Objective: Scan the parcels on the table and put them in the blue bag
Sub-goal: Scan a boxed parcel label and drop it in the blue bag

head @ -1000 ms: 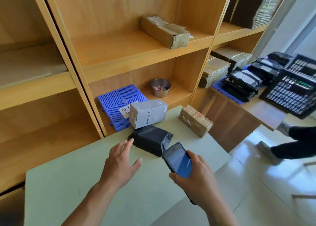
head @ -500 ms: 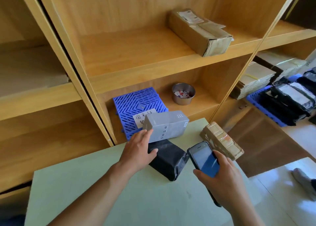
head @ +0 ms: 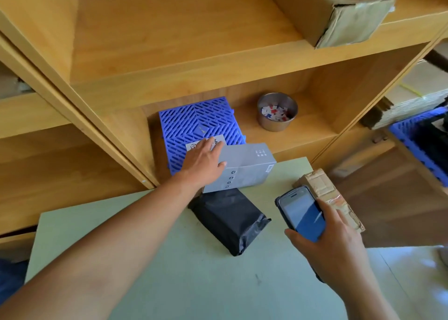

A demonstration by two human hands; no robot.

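A grey box parcel (head: 244,169) rests partly on a black plastic-wrapped parcel (head: 230,219) on the pale green table (head: 169,271). My left hand (head: 204,161) lies on the grey box's left end, fingers spread over its top and thumb on its front face. My right hand (head: 324,242) holds a dark phone-like scanner (head: 301,214), screen up, to the right of the black parcel. A taped brown cardboard parcel (head: 327,193) lies at the table's right edge, just behind the scanner. The blue bag is not in view.
Wooden shelving (head: 194,60) stands directly behind the table. A blue plastic grid (head: 198,125) with a white label leans in the lower shelf beside a metal bowl (head: 277,111) of paper scraps. A large cardboard box (head: 339,12) sits on the shelf above.
My left hand has reached forward from above the table onto the grey box. The right hand with the scanner has kept its place beside the parcels. The view has moved closer to the shelf.
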